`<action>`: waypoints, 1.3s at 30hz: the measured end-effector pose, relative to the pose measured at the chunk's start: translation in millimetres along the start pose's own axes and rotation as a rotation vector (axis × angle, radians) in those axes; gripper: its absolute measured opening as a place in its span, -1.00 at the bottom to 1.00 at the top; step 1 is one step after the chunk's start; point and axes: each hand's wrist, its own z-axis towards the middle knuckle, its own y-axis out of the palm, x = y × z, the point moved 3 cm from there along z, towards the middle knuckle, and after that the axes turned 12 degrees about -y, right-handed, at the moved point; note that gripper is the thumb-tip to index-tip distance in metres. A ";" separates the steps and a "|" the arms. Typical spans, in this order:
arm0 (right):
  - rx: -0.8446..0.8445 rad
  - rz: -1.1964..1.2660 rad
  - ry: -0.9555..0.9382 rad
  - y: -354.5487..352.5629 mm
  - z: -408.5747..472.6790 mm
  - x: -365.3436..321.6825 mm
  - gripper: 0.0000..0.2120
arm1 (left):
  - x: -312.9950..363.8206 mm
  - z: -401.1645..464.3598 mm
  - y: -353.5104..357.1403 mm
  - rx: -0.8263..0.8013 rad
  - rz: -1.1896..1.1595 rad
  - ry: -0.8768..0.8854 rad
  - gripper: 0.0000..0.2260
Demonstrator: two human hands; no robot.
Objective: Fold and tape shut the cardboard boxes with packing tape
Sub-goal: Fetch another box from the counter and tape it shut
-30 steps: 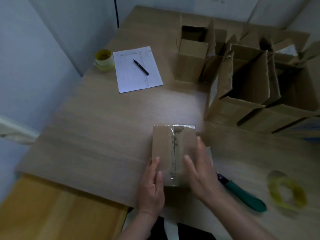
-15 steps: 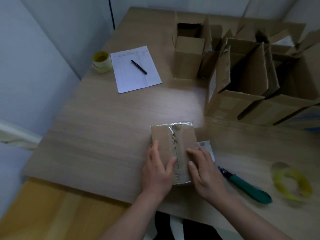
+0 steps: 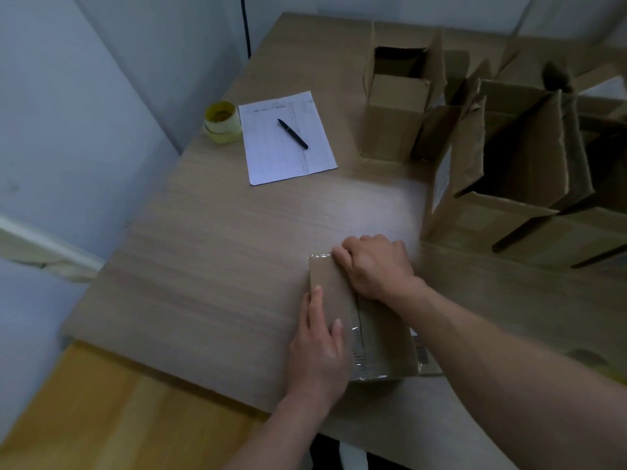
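Box (image 3: 369, 320) lay flat at the near edge of the table (image 3: 220, 266), closed, long axis running away from the person and leaning slightly left at the far end. Tape (image 3: 357, 337) ran lengthwise down its top seam. Left hand (image 3: 320, 344) rested flat on the near-left part, fingers straight. Right hand (image 3: 375, 266) sat at the far end, fingers curled over that edge, gripping the box. Open boxes (image 3: 502, 171) stood far right; paper (image 3: 286, 137) with pen (image 3: 292, 133) and tape rolls (image 3: 222, 122) far left

Matt brown cardboard box (image 3: 380, 337) with glossy clear tape strip (image 3: 356, 337), matt wood-grain counter (image 3: 220, 249), white paper sheet (image 3: 285, 137), glossy black pen (image 3: 292, 133), matt cardboard open boxes (image 3: 502, 157), yellowish tape rolls (image 3: 222, 122).
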 end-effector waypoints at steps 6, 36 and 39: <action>0.211 0.744 0.382 2.1 -25.4 37.9 -0.72 | -1.7 -0.6 1.1 -0.004 -0.058 -0.038 -0.46; 0.610 1.820 0.487 -81.3 -116.1 -30.8 -0.31 | 34.4 38.4 -137.7 -0.330 -1.002 -0.224 -0.83; 0.521 1.809 0.529 -63.2 -128.5 -34.4 -0.27 | 27.5 30.7 -132.9 -0.359 -0.692 -0.251 -0.64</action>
